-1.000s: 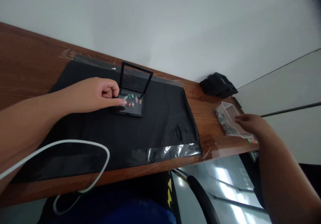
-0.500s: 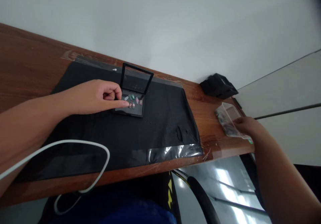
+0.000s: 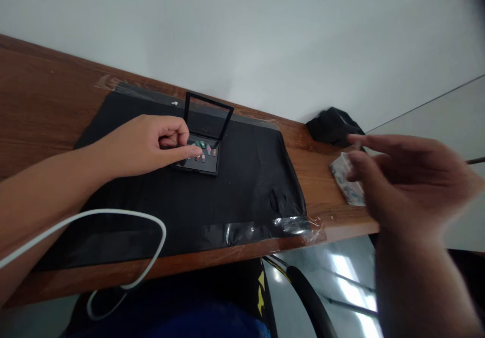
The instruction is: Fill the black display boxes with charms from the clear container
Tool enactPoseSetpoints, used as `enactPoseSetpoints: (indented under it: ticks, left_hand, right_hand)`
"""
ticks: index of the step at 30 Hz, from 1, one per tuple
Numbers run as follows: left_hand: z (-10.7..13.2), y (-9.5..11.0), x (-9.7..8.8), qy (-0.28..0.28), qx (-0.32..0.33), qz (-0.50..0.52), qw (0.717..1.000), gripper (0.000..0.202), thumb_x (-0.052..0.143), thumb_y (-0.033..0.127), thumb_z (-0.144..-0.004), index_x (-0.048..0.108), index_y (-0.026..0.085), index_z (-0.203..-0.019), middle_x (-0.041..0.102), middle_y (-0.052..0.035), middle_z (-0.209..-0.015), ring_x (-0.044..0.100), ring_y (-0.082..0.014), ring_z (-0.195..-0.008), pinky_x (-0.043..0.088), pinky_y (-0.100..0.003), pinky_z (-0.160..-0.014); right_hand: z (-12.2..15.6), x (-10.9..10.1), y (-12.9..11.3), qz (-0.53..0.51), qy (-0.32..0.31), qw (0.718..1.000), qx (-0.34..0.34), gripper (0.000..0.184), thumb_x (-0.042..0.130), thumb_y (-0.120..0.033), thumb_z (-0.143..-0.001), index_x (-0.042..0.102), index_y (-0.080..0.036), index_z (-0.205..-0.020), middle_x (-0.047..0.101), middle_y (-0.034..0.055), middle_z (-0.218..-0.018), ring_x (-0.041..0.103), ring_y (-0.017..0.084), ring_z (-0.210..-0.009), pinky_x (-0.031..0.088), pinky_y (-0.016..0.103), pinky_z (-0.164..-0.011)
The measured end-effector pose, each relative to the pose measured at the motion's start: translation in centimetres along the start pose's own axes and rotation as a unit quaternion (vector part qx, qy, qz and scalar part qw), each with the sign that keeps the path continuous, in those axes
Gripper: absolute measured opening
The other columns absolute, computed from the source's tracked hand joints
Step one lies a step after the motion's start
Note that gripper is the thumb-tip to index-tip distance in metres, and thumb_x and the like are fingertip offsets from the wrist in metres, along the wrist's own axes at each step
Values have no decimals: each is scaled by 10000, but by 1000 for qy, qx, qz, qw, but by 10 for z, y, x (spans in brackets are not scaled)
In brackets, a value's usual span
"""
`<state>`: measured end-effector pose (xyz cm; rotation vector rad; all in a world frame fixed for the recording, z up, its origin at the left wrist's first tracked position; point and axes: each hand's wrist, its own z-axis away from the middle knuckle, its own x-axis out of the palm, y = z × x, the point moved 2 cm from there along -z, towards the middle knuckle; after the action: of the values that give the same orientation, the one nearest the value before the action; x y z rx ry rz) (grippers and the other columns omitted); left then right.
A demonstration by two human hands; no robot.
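Note:
A flat black case (image 3: 212,169) stands with its framed, see-through lid (image 3: 207,121) raised. Inside lie several small green, pink and whitish pieces (image 3: 208,149) that look like press-on nails. My left hand (image 3: 159,141) is over the case's left side, fingers curled and thumb stretched out over the pieces; whatever it pinches, if anything, is hidden. At the right, my right hand (image 3: 409,181) is raised in front of a clear plastic tub (image 3: 346,179) of small bits. Its thumb and forefinger come together around something tiny and pale, blurred by motion.
A black mat (image 3: 242,191) is taped to the wooden table (image 3: 314,176). A white cable (image 3: 125,211) loops across the front left. Black boxes (image 3: 333,126) stand against the wall at the back right. A tiny white piece (image 3: 174,103) lies behind the case.
My right hand has come out of the clear tub and lifted up towards the camera, fingers pinched. My left hand stays at the case, its thumb slightly farther right.

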<state>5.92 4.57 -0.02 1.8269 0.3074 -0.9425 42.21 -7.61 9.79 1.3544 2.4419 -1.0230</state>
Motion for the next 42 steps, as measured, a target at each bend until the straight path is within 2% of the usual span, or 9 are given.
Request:
enactPoseSetpoints:
  ticks: [2, 4, 6, 10, 15, 18, 29, 37, 42]
  left_hand:
    - [2, 7, -1, 18, 21, -4, 1000, 422, 711, 650, -849, 603, 258, -739, 508, 36, -559, 414, -142, -499, 320, -299, -510]
    - [5, 11, -1, 22, 38, 1, 999, 415, 719, 643, -862, 620, 256, -750, 502, 39, -564, 413, -140, -498, 319, -303, -506]
    - [6, 14, -1, 33, 54, 13, 998, 392, 723, 626, -882, 643, 255, -785, 496, 45, -573, 419, -139, -507, 334, -309, -517]
    - [10, 20, 0, 108, 95, 23, 989, 269, 732, 534, -944, 674, 274, -980, 517, 58, -675, 481, -149, -596, 410, -319, -603]
    - [11, 31, 6, 145, 162, 2, 976, 300, 777, 510, -968, 730, 333, -1205, 692, 20, -930, 639, -200, -831, 524, -355, -812]
    - [12, 36, 12, 141, 184, -6, 973, 267, 726, 509, -1007, 764, 370, -1232, 757, -3, -1083, 700, -244, -985, 544, -393, -938]
    - [16, 43, 17, 202, 235, -4, 951, 96, 723, 378, -1052, 802, 376, -1106, 737, 3, -1024, 693, -195, -872, 548, -368, -804]
    - [13, 43, 18, 229, 291, -17, 929, 108, 768, 271, -1017, 809, 342, -1087, 734, 2, -956, 672, -178, -790, 538, -345, -758]
    - [15, 42, 20, 226, 277, 0, 934, 108, 774, 266, -1016, 814, 339, -1085, 733, 5, -954, 685, -175, -817, 548, -337, -746]
  right_hand:
    - [12, 45, -27, -156, -80, 984, -43, 334, 897, -98, -778, 814, -274, -1049, 866, 64, -1022, 781, 179, -723, 544, 278, -495]
    - [19, 91, -38, -262, -153, 952, 43, 254, 889, -252, -864, 767, -286, -1083, 855, 39, -1057, 785, 168, -763, 536, 251, -482]
    - [25, 133, -39, -334, -233, 903, 137, 328, 883, -444, -882, 726, -292, -1128, 841, 32, -1119, 744, 145, -710, 509, 243, -456]
    - [34, 181, -27, -429, -299, 810, 264, 475, 843, -615, -867, 689, -311, -1198, 814, 15, -1254, 485, 51, -476, 347, 237, -377]
    - [45, 182, -25, -492, -338, 727, 338, 513, 848, -623, -847, 678, -308, -1214, 823, 6, -1228, 278, 27, -432, 243, 234, -369]
    - [50, 178, -31, -500, -376, 702, 340, 522, 855, -635, -841, 682, -307, -1210, 824, -21, -1129, 261, 26, -427, 248, 226, -368]
    - [56, 177, -39, -565, -410, 621, 356, 440, 886, -556, -874, 691, -275, -1150, 807, -49, -954, 284, -3, -366, 268, 183, -349]
    - [56, 178, -38, -570, -425, 618, 334, 380, 846, -526, -937, 721, -230, -1141, 816, -19, -965, 357, -16, -347, 284, 167, -342]
    - [56, 173, -36, -545, -425, 644, 328, 402, 829, -538, -947, 725, -250, -1208, 808, -27, -942, 439, 11, -363, 307, 180, -331]
